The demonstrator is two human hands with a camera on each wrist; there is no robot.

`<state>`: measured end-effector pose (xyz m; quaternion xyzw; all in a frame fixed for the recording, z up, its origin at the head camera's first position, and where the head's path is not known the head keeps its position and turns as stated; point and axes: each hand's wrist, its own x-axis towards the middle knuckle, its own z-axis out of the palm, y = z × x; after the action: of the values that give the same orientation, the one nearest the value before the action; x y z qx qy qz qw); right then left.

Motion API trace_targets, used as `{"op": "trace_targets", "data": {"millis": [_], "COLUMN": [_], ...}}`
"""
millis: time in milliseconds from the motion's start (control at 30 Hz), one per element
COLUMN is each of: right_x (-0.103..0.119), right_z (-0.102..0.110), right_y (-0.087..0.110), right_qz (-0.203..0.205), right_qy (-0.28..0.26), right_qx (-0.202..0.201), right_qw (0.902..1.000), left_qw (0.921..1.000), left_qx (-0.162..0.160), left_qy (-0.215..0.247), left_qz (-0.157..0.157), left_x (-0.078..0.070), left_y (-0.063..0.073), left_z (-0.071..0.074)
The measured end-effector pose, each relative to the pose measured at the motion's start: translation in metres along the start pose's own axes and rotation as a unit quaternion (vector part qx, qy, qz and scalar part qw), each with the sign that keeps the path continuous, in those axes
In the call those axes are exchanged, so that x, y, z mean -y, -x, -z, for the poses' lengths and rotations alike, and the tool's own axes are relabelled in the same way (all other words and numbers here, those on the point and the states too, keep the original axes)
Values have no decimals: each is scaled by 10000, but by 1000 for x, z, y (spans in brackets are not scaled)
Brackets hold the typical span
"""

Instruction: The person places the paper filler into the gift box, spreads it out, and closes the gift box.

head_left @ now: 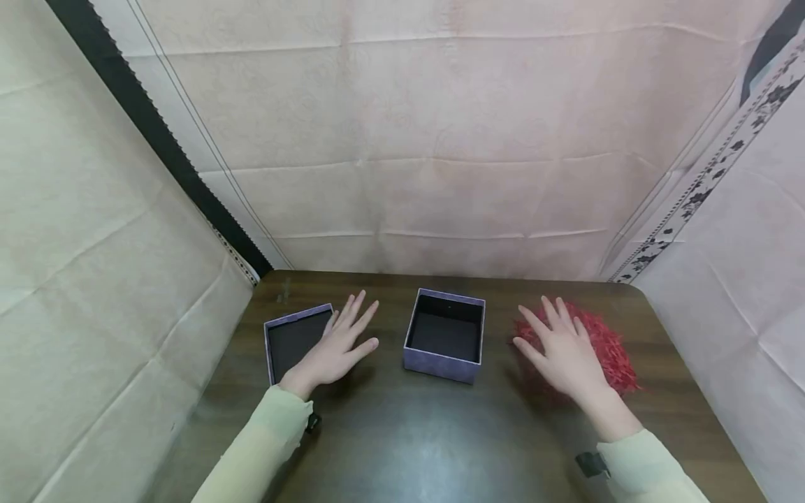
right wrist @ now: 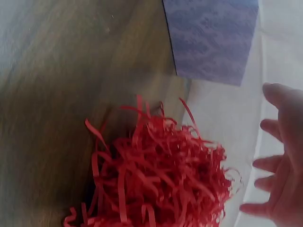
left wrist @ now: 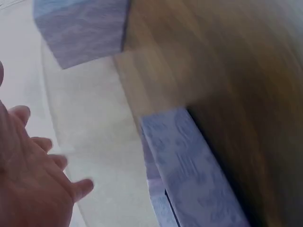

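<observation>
A purple patterned box [head_left: 443,363] with a black inside stands open-topped in the middle of the table. Left of it lies its shallow lid [head_left: 295,342], black inside facing up. My left hand [head_left: 336,349] hovers over the lid's right side, fingers spread, holding nothing. On the right sits a heap of red shredded paper [head_left: 613,356], its strips loose and curly in the right wrist view. Above the heap's left part hangs my right hand [head_left: 562,353], fingers spread and apart from the paper.
The dark brown wooden table [head_left: 434,433] has rounded far corners. Pale cloth [head_left: 440,140] hangs behind it and at both sides. A dark strap shows at each wrist.
</observation>
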<state>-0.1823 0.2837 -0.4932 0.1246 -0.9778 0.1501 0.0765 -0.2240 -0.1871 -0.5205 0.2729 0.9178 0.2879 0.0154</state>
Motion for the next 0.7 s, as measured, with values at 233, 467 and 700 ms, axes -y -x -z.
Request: {"op": "trace_targets", "data": {"millis": [233,467,700], "right_x": [-22,-51,-82], "right_z": [13,31,36], "right_y": [8,24,38], "right_qz": [556,70,-589], "right_qy": [-560,-1183,-1575], "right_qx": [-165,-779,-58], "right_qw": [9967,9899,9857], "left_qw": [9873,9641,9599], "left_qx": [-443,-686,-521], "left_qy": [1517,2551,2737], "left_qz": [165,275,301], "left_x": [-13,-17,-25], "left_y": [-2,-10,-20], "left_z": [-5,-23,-42]}}
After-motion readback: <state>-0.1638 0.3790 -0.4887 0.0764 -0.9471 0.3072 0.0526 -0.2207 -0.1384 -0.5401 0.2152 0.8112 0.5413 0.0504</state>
